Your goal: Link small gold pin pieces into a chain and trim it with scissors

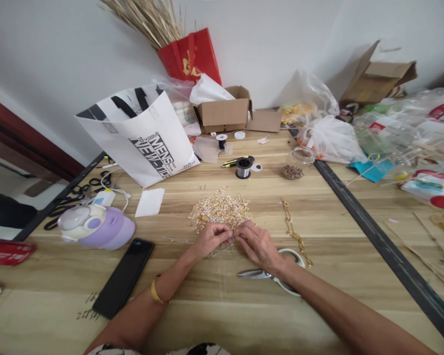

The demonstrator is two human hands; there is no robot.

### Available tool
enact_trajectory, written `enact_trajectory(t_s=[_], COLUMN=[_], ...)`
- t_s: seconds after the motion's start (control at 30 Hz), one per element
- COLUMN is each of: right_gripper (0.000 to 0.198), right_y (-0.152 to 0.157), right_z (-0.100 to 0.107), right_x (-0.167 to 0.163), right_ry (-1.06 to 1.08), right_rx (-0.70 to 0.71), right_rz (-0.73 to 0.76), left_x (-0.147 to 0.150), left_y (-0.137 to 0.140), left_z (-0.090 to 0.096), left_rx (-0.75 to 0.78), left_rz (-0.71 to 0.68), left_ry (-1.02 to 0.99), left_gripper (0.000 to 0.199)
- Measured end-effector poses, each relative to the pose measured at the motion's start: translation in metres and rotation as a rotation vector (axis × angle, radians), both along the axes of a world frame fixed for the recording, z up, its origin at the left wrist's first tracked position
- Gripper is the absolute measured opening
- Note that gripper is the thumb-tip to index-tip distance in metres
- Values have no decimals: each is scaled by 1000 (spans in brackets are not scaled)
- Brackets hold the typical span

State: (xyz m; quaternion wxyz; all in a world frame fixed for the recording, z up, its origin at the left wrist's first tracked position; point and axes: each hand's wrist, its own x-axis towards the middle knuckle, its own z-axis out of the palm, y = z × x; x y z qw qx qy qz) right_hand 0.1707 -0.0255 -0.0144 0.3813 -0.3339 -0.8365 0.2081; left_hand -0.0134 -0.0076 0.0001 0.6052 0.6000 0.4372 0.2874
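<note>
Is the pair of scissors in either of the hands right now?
No: the scissors lie on the table under the right wrist, while both hands work at the pile of gold pieces.

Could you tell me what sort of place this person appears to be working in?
It looks like a home craft table for making jewellery. Both hands, left hand and right hand, work at a pile of small gold pieces, with a gold chain, spools of thread, scissors and a jar of beads nearby.

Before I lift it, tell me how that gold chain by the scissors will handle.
The gold chain lies in loose bends, so it will probably hang limp. Its open links may snag the pile of small gold pieces beside it. It looks thin, likely light.
</note>
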Motion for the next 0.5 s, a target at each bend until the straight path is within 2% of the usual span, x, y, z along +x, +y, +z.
enact_trajectory(t_s=[0.5], right_gripper=[13], right_y=[-1], right_z=[0], right_x=[0], right_ry=[-61], right_rx=[18], right_rz=[-19], left_x=[1], left_y=[0], left_z=[0], left_rx=[-73], left_rz=[82], left_ry=[-44], left_gripper=[28])
